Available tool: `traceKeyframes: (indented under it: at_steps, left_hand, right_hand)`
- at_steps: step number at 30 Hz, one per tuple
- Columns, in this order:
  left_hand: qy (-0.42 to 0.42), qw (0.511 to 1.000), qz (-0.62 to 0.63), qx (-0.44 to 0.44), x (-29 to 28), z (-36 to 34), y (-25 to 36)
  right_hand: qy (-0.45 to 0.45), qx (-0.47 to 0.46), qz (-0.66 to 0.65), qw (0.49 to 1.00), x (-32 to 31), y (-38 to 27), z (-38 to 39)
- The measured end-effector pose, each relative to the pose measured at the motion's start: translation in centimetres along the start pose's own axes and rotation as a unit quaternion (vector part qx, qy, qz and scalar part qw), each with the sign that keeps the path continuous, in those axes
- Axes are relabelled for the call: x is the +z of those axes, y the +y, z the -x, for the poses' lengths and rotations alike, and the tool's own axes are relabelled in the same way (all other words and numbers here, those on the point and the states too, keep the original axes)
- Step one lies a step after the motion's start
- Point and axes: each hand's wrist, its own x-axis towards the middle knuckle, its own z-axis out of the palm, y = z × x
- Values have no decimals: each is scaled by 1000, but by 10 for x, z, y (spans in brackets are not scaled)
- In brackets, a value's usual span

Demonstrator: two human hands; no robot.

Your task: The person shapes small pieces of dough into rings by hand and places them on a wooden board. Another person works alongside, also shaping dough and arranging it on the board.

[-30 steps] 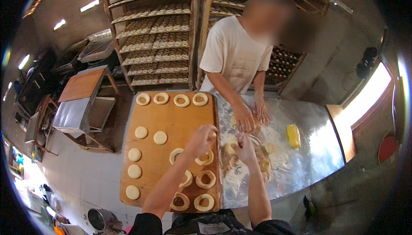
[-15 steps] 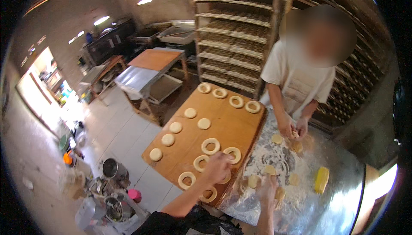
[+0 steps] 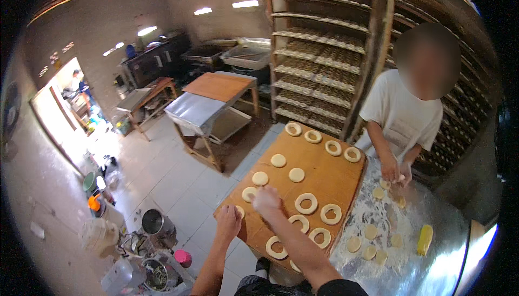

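On the wooden board (image 3: 324, 182) lie several dough rings (image 3: 306, 203) and flat round dough discs (image 3: 260, 178). At the board's near left edge, my left hand (image 3: 229, 223) has its fingers curled over a dough disc (image 3: 240, 212), partly hiding it. My right hand (image 3: 266, 201) is just beside another dough disc (image 3: 250, 194); motion smears its fingers. My right forearm crosses above the nearer rings and covers part of some.
A co-worker (image 3: 403, 112) handles dough at the floured metal table (image 3: 400, 261) on the right. Dough discs (image 3: 371, 231) and a yellow block (image 3: 425, 239) lie there. Behind stand loaded racks (image 3: 319, 60) and a metal-topped table (image 3: 189, 113). Pots (image 3: 158, 225) are low left.
Both my hands have moved left: the left from the rings to the disc at the board's edge, the right from the floured table across to the discs. The view has shifted.
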Motion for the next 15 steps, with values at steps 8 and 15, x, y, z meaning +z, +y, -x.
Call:
traceKeyframes:
  at_steps: [8,15]
  left_hand:
    - [-63,979,188,54,-33,-6,50]
    - [-278,880,250,293,25,12,194]
  right_hand:
    - [-27,24,-376,926,-24,20,38]
    - [159,272,-261,912,-176,206,230]
